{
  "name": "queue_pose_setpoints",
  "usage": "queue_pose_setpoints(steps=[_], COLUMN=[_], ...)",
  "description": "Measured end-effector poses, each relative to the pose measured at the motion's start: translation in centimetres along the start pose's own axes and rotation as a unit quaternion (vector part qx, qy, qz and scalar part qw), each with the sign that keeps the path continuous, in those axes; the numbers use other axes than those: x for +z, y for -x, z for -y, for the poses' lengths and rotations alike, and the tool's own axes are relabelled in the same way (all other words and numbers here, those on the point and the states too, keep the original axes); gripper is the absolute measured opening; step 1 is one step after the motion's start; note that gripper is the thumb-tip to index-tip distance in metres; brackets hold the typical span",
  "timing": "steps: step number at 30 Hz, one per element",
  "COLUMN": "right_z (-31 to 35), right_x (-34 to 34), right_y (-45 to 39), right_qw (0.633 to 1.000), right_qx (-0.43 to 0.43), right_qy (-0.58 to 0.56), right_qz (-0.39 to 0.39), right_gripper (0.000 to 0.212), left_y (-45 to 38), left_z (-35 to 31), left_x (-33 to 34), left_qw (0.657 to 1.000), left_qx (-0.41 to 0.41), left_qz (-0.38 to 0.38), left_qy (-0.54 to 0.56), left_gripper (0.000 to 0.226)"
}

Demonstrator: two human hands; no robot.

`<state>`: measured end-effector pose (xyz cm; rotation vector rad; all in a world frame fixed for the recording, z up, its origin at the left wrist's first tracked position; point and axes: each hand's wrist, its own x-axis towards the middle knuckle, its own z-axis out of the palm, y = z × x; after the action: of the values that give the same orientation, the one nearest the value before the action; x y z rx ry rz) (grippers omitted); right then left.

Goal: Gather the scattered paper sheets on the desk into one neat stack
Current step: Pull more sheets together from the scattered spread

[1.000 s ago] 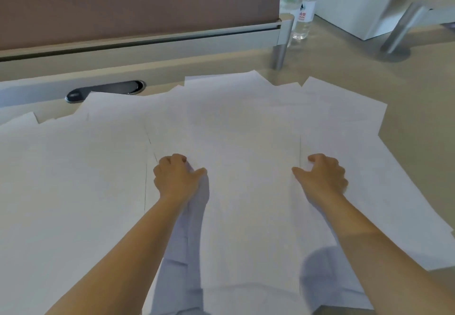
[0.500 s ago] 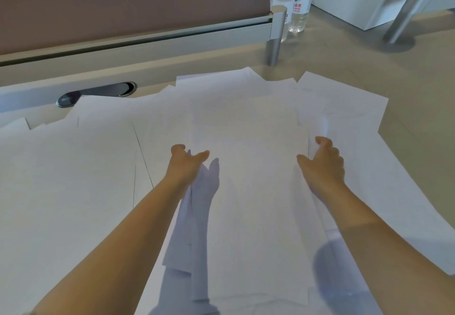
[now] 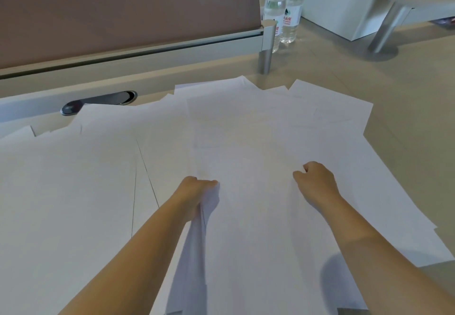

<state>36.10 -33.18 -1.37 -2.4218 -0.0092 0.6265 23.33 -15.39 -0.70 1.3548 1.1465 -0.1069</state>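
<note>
On the left, loose sheets (image 3: pixel 66 191) lie flat and overlapping across the tabletop (image 3: pixel 406 107), reaching back toward the cable slot (image 3: pixel 98 101). We have not gathered these, and they are the first risk — if we pull the middle bundle toward us, its edge may drag them askew or slide them off the near side.

Our left hand (image 3: pixel 194 191) has its grip clenched on the left edge of the bundle (image 3: pixel 248 191), and the paper bunches into a fold below the wrist. Squeeze harder and we crease it; a creased sheet will not sit flush in a neat stack.

The bundle itself lies in the centre between our hands, its far edges fanned and uneven. Lifting now would likely let the lower sheets slip out, since nothing squares them.

Our right hand (image 3: pixel 317 181) curls at the bundle's right edge, thumb and fingers pinching the paper there as far as we can tell. If the two hands pull unevenly, the bundle twists.

Further right, more sheets (image 3: pixel 344 117) spread toward the tabletop's bare part, some tucked under the bundle — those could ride along and tear or buckle. The bottles (image 3: pixel 283 11) stand well apart behind the divider post, so we judge them safe.
</note>
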Motion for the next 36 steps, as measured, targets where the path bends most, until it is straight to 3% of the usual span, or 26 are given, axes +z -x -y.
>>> queue_pose_setpoints(steps=[2,4,7,11,14,17,20,22,24,28,31,33,36], right_z=[-0.1,-0.1,0.0,0.6,1.5,2.0,2.0,1.8,1.5,2.4,4.7,6.4,9.1], right_x=[-0.2,-0.5,-1.1,-0.7,0.4,1.3,1.7,1.6,1.5,1.5,2.4,3.8,6.6], right_y=[0.4,0.6,0.8,0.7,0.7,0.6,0.4,0.5,0.5,1.8,3.2,4.0,5.5], right_qw=[1.000,0.999,0.998,0.999,0.999,0.999,0.996,0.995,0.992,0.984,0.978,0.972,0.964], right_qx=[-0.012,-0.029,-0.020,-0.030,-0.024,-0.033,-0.038,-0.023,-0.008,-0.001,-0.041,-0.072,-0.111], right_qy=[0.007,0.030,0.046,0.032,0.021,-0.022,-0.080,-0.095,-0.122,-0.163,-0.181,-0.199,-0.199], right_qz=[0.001,-0.018,-0.049,-0.031,-0.013,0.014,0.026,0.027,0.037,0.070,0.091,0.105,0.138], right_gripper=[0.029,0.010,0.044,0.051,0.049,0.025,0.043,0.042,0.031,0.009,0.009,0.025,0.028], left_y=[0.1,0.2,0.6,0.1,-0.3,-0.9,-1.1,-1.1,-0.8,1.0,2.1,2.5,2.9], left_z=[0.6,0.7,0.5,0.9,0.7,0.1,-0.4,-0.2,0.3,0.8,0.6,0.9,2.1], left_x=[-0.4,-0.5,-1.5,-3.4,-3.1,-2.0,-1.2,-0.9,-1.3,-3.4,-6.4,-9.0,-12.9], left_qw=[0.999,0.996,0.986,0.967,0.958,0.979,0.993,0.993,0.990,0.982,0.979,0.979,0.977], left_qx=[0.027,0.065,0.101,0.101,0.110,0.112,0.097,0.101,0.118,0.169,0.180,0.168,0.132], left_qz=[-0.023,-0.047,-0.093,-0.163,-0.170,-0.123,-0.059,-0.045,-0.057,-0.081,-0.096,-0.119,-0.168], left_qy=[-0.012,-0.042,-0.095,-0.168,-0.205,-0.121,-0.033,-0.035,-0.053,-0.036,-0.019,-0.006,0.010], left_gripper=[0.007,0.009,0.011,0.029,0.038,0.047,0.046,0.031,0.017,0.016,0.021,0.023,0.018])
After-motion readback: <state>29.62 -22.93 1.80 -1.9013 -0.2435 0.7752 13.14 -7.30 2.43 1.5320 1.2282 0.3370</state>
